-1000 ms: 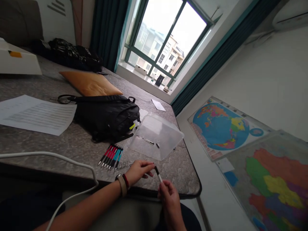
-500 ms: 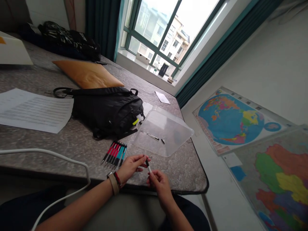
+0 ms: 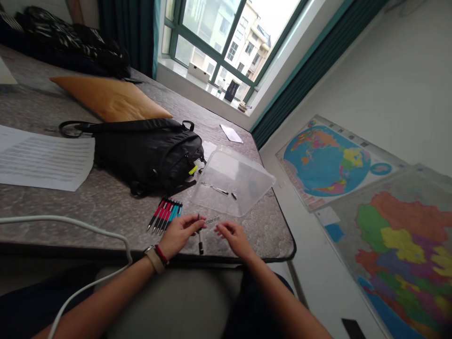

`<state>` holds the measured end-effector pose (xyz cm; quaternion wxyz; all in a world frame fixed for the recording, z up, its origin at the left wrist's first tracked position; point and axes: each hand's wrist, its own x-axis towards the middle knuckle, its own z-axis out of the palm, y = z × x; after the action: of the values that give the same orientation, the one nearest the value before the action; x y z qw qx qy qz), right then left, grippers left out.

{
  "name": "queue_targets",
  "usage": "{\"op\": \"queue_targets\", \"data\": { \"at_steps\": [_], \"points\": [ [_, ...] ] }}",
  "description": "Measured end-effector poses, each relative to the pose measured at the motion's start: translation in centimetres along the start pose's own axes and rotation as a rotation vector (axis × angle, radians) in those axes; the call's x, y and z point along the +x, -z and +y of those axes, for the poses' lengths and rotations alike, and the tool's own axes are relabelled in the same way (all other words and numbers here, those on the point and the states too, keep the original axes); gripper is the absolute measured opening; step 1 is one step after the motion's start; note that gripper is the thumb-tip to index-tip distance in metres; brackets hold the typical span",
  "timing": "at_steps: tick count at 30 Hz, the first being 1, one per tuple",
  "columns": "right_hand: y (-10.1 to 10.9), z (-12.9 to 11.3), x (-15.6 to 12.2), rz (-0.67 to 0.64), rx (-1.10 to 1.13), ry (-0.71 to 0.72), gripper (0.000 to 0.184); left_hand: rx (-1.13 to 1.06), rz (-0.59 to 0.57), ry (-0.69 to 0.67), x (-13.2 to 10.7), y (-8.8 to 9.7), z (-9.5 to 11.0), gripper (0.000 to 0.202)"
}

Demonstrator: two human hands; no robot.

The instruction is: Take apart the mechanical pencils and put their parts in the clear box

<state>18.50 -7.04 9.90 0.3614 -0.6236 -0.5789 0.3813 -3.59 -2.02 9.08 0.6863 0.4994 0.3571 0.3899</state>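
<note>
Clear plastic tray (image 3: 247, 162) holds what look like pen parts (image 3: 219, 190).

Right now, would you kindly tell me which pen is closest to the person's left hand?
The lone black pen at the left hand's fingertips; the others lie grouped in a red-and-blue row farther away.

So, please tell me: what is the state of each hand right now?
Left hand: fingers over a black pen, cannot tell if holding it.
Right hand: open, empty.

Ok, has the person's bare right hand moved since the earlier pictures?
Yes: the right hand has moved forward, closer to the near edge of the clear plastic tray.
</note>
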Motion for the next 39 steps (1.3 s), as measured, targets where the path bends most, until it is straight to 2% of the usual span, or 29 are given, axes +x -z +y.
{"op": "queue_targets", "data": {
  "at_steps": [3,6,9,12,15,18,26,33,39],
  "points": [
    [2.8,0.7,5.5,0.177,-0.124,-0.013,0.043,-0.023,0.077,-0.006,0.1,0.8,-0.1,0.053],
    [5.1,1.1,10.9,0.290,-0.537,-0.048,0.041,-0.049,0.106,0.008,0.3,1.2,0.1,0.056],
    [6.1,1.4,15.0,0.326,-0.691,-0.056,0.036,-0.074,0.098,-0.007,0.5,1.3,0.5,0.054],
    [5.6,1.8,17.5,0.262,-0.791,-0.054,0.026,-0.089,0.080,-0.028,0.8,1.3,0.9,0.051],
    [3.8,2.3,19.2,0.120,-0.867,-0.027,0.020,-0.113,0.078,-0.022,1.3,1.2,1.1,0.051],
    [1.8,2.7,20.6,0.005,-0.928,0.006,0.023,-0.146,0.074,0.003,1.7,1.0,0.9,0.051],
    [-1.6,2.7,23.8,-0.140,-1.052,0.053,0.035,-0.180,0.059,0.024,2.0,1.4,-0.2,0.045],
    [-2.5,3.4,24.5,-0.170,-1.142,0.037,0.036,-0.327,0.134,0.067,2.7,1.7,0.2,0.054],
    [-1.6,3.4,24.3,-0.220,-1.177,0.076,0.036,-0.391,0.166,0.107,3.0,1.8,0.6,0.045]
  ]
}}
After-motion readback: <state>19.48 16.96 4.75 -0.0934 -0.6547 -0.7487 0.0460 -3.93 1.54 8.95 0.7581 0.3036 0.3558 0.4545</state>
